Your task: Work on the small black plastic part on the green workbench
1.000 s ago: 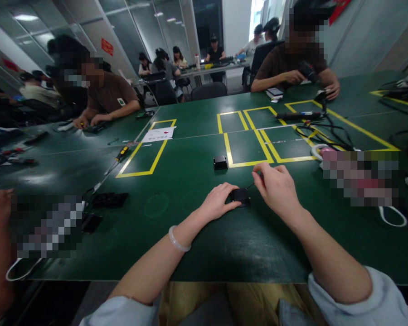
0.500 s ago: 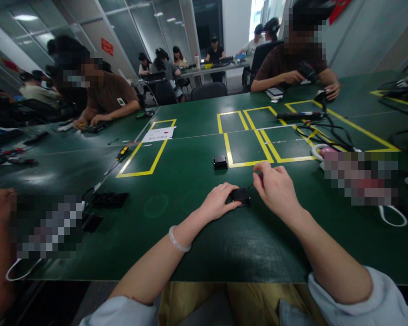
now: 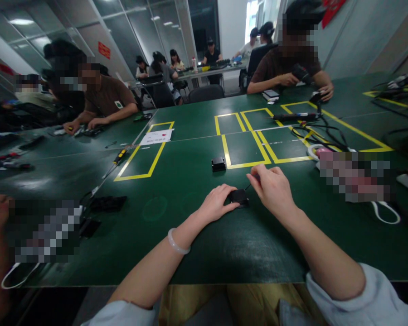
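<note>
A small black box-like part (image 3: 240,196) lies on the green table (image 3: 190,253) in front of me. My left hand (image 3: 217,202) rests on its left side, fingers curled over it and holding it down. My right hand (image 3: 273,187) is closed in a pinch around a thin dark tool, likely a small screwdriver (image 3: 250,184), whose tip points at the part's right top edge. A second small black part (image 3: 218,164) sits a little farther away, beside the yellow tape lines.
Yellow tape rectangles (image 3: 245,149) mark the table's middle. A yellow-handled screwdriver (image 3: 120,156) and flat black pieces (image 3: 108,203) lie to the left. Cables (image 3: 313,131) and a white loop (image 3: 386,215) are at the right. Other people work at the far left and far right of the table.
My hands and the part stay almost in place; the view shifted slightly down and left. My right hand edged a little closer to the part.
</note>
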`<state>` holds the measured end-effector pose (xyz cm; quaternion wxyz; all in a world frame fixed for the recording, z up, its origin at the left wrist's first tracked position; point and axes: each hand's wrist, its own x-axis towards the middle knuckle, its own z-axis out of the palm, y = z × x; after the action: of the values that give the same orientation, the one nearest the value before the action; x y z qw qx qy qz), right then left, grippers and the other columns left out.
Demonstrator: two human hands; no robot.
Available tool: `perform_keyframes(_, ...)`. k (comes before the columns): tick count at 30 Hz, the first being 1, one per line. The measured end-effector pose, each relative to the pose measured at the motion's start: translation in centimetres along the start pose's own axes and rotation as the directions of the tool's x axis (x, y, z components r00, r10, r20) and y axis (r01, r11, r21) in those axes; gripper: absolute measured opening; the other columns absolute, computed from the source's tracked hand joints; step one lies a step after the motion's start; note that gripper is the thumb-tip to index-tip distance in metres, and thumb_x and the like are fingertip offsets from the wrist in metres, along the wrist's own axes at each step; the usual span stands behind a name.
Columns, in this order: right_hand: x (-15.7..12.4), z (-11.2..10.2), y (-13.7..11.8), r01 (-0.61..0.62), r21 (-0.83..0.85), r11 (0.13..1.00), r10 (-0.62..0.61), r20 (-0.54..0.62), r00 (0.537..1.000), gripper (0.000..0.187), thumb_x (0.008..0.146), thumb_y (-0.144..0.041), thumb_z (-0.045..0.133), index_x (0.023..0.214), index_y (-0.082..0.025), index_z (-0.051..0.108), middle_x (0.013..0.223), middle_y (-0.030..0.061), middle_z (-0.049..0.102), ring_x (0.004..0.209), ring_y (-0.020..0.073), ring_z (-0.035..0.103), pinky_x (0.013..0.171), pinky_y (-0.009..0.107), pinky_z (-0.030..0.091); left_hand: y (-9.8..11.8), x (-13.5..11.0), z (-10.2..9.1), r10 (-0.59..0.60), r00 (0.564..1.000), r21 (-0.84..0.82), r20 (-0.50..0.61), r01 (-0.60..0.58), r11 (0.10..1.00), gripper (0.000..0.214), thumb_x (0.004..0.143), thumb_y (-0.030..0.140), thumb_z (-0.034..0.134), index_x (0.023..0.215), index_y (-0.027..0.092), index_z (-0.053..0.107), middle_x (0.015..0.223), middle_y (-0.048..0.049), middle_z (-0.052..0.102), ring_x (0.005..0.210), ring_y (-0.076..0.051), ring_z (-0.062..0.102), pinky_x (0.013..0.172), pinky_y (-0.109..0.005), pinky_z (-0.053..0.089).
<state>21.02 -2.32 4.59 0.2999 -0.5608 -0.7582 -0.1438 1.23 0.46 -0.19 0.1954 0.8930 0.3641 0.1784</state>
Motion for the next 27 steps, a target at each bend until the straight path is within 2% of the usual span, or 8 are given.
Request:
perform_keyframes(6,0.12,-0.32,-0.02,0.007,0.014,1.000,-0.007,0.017,1.000,0.025,0.095,-0.035,0.040,0.080,-0.019,0.051,0.066,-0.0004,0.060,0.061,0.0134,0.052,0.071,0.028,0.031,-0.01,-0.02,-0.02,0.004,1.000,-0.002,-0.007,-0.004,1.000,0.036,0.086,0.041,0.059,0.115,0.020,0.052,0.109,-0.0066,0.057,0.100,-0.023,0.054,0.086,-0.036,0.045)
perform_keyframes(12,0.24,-0.29,-0.08,0.013,0.023,1.000,-0.013,0.001,1.000,0.018,0.094,-0.024,0.037,0.091,-0.017,0.053,0.073,0.0015,0.062,0.068,0.0144,0.055,0.072,0.029,0.030,-0.02,-0.04,-0.05,0.006,1.000,-0.004,-0.008,-0.006,1.000,0.037,0.086,0.041,0.059,0.116,0.021,0.052,0.110,-0.0065,0.057,0.100,-0.023,0.054,0.087,-0.036,0.044)
perform_keyframes(18,0.06,-0.32,-0.04,0.007,0.027,1.000,-0.007,0.010,1.000,0.022,0.094,-0.031,0.039,0.082,-0.019,0.052,0.067,0.0000,0.059,0.061,0.0138,0.050,0.071,0.029,0.029,-0.05,-0.03,0.00,0.006,1.000,0.005,-0.012,-0.006,1.000,0.036,0.087,0.041,0.059,0.116,0.020,0.052,0.109,-0.0064,0.057,0.099,-0.023,0.054,0.086,-0.036,0.045)
perform_keyframes(24,0.10,-0.02,0.00,-0.027,0.028,0.999,0.028,-0.016,0.999,0.016,0.093,-0.026,0.039,0.091,-0.018,0.052,0.073,0.0017,0.061,0.065,0.0148,0.052,0.072,0.029,0.031,0.00,-0.01,0.00,0.006,1.000,0.003,-0.011,-0.006,1.000,0.037,0.086,0.041,0.059,0.116,0.020,0.052,0.109,-0.0066,0.057,0.099,-0.023,0.054,0.086,-0.036,0.045)
perform_keyframes(27,0.14,0.00,0.03,-0.037,0.026,0.999,0.038,-0.009,0.999,0.018,0.093,-0.031,0.040,0.090,-0.018,0.052,0.070,0.0011,0.060,0.064,0.0153,0.052,0.073,0.029,0.032,-0.02,0.01,0.04,0.006,1.000,0.005,-0.012,-0.006,1.000,0.036,0.086,0.041,0.059,0.116,0.020,0.052,0.109,-0.0067,0.057,0.099,-0.023,0.054,0.086,-0.036,0.045)
